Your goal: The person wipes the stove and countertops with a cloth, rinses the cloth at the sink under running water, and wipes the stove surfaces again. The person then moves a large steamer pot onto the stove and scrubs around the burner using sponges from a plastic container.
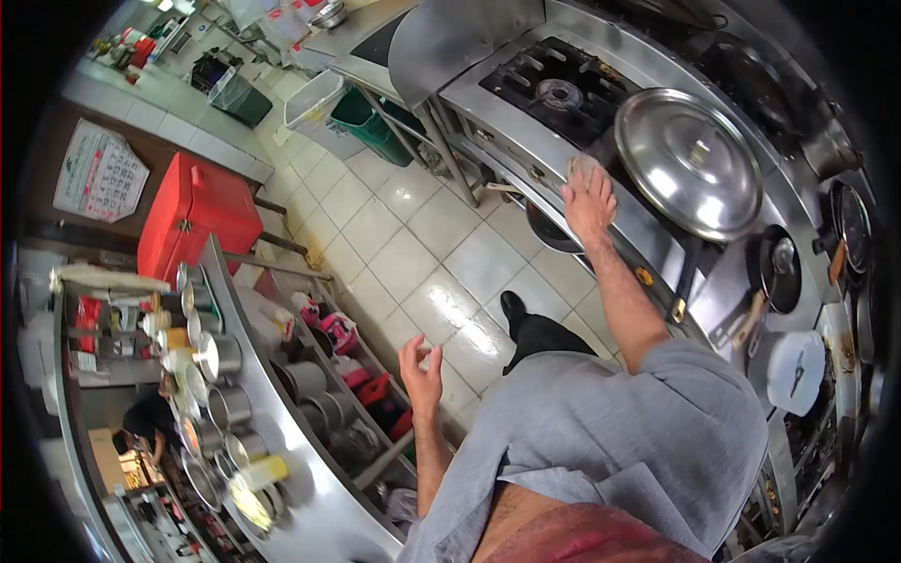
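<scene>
My right hand [590,199] reaches to the front ledge of the steel stove [511,141]. Its fingers press on a small pale wad that looks like a cloth [584,165], mostly covered by the fingertips. Just right of this hand, a large round steel lid [690,164] lies over the stove top. A black burner grate [558,89] is beyond the hand. My left hand [420,375] hangs in the air over the aisle, fingers loosely bent and apart, with nothing in it. It is nearest to the shelves under the left counter.
Steel pots [218,357] line the left counter [310,479]. Farther along stands a red cooler [197,211]. A green bin [373,127] is by the stove's far end. Pans [775,267] and a white round lid [796,372] sit at right. Tiled floor [441,296] runs between.
</scene>
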The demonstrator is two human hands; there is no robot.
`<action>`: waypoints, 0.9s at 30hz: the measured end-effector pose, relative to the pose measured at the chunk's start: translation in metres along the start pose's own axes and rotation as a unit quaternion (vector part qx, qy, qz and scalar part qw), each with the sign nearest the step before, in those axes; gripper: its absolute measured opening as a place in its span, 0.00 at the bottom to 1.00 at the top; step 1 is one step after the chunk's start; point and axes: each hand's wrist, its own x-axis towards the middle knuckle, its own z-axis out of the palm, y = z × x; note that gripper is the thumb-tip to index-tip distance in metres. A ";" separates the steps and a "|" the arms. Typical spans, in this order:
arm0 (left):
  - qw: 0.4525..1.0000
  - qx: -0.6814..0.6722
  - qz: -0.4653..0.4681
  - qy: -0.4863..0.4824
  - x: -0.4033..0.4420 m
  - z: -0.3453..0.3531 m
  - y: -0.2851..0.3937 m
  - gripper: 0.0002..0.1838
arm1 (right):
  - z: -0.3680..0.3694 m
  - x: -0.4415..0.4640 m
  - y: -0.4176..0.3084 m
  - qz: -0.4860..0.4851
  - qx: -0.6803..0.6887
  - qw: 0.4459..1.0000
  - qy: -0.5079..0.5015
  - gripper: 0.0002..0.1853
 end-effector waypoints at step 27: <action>0.929 -0.092 0.251 -0.254 0.718 0.013 0.015 0.19 | 0.118 0.091 -0.147 0.249 -0.127 0.960 -0.016 0.25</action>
